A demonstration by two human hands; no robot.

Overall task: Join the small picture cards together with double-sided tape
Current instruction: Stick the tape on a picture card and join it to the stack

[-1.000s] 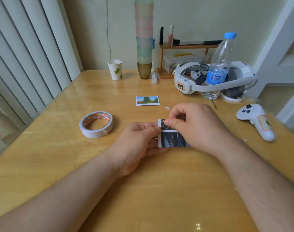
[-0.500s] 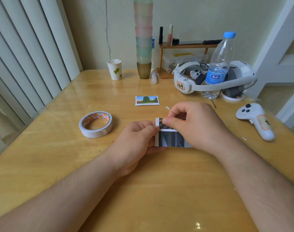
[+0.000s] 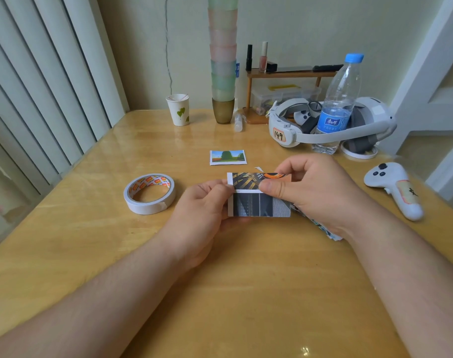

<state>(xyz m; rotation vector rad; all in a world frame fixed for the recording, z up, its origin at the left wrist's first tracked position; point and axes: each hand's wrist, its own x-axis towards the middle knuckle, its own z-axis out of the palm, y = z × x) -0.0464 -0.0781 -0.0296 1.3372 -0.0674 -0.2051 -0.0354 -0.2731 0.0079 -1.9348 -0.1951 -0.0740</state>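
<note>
Two small picture cards meet edge to edge above the wooden table [image 3: 246, 293]: a dark striped card [image 3: 261, 204] below and a yellow-black card [image 3: 246, 180] above it. My left hand [image 3: 202, 215] pinches their left edge. My right hand [image 3: 315, 192] pinches the seam and the upper card with thumb and fingers. A roll of double-sided tape [image 3: 150, 193] lies to the left. A landscape card [image 3: 228, 157] lies flat farther back. More cards [image 3: 321, 227] lie partly hidden under my right wrist.
A white controller [image 3: 393, 189] lies at the right. At the back stand a VR headset [image 3: 331, 125], a water bottle [image 3: 339, 102], a paper cup [image 3: 179, 109], a tall stack of cups [image 3: 223, 60] and a small wooden shelf [image 3: 284, 73]. Vertical blinds hang on the left.
The upper card shows more as my right hand has shifted slightly right along the seam. My left hand keeps its hold on the left edge.
</note>
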